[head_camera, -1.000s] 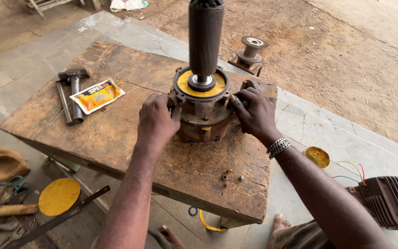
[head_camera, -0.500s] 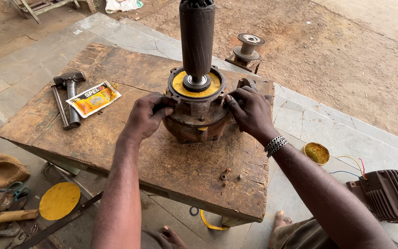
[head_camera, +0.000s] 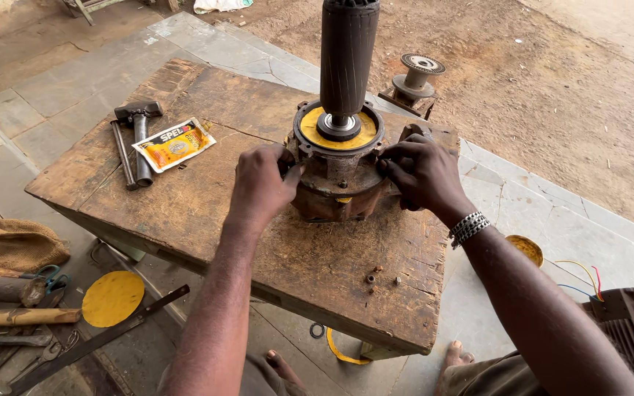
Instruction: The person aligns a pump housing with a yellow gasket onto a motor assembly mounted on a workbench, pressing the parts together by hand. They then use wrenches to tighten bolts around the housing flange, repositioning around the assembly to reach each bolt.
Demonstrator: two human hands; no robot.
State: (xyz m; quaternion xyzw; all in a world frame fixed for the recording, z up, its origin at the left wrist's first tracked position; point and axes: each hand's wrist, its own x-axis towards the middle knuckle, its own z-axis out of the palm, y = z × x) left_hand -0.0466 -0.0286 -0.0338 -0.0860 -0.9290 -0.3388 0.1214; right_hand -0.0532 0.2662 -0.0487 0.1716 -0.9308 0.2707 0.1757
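The wooden table (head_camera: 185,198) was rough, worn and matt, its grain scuffed pale. On it the motor housing (head_camera: 335,183) looked like rusty, dull cast metal, its dark rotor shaft (head_camera: 346,59) smoother, over a matt yellow ring (head_camera: 313,125). The sachet (head_camera: 174,144) was glossy.

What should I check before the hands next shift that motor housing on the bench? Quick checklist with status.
1. Both hands on the housing: ok. Left hand and right hand grip opposite sides of the rusty housing.
2. Shaft upright: ok. The dark shaft stands vertical from the yellow disc.
3. Housing seated on the wooden bench: ok, base rests flat.
4. Loose nuts near the front edge: not ok, they could roll off.
5. Hammer and packet: ok, well apart from the housing.
6. Fasteners tight: cannot tell.
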